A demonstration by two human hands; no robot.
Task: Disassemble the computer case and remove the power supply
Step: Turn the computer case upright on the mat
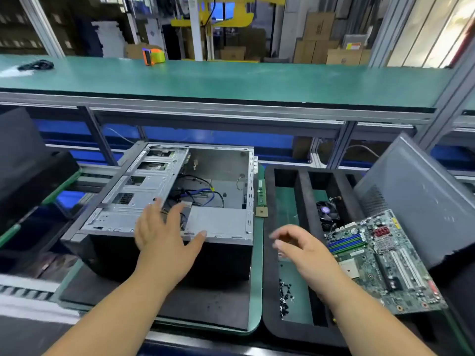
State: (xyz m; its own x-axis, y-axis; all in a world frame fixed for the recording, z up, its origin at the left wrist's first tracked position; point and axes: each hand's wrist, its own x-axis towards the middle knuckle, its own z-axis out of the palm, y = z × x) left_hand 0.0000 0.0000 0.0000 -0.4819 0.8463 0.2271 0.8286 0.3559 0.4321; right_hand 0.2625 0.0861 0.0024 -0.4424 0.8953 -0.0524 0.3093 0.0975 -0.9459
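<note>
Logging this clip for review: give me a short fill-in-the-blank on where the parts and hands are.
1. The left hand reaches over the open computer ____.
2. The circuit board leans on the foam tray's ____ side.
3. The loose black screws lie in the ____.
4. The right hand holds ____.

Missing words: case; right; tray; nothing

Bare forearms and hands (pixel 164 232), sleeveless.

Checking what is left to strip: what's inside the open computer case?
Inside the computer case: loose black and blue cables, a grey power supply and the drive cage. The left hand hides some cabling.
</note>
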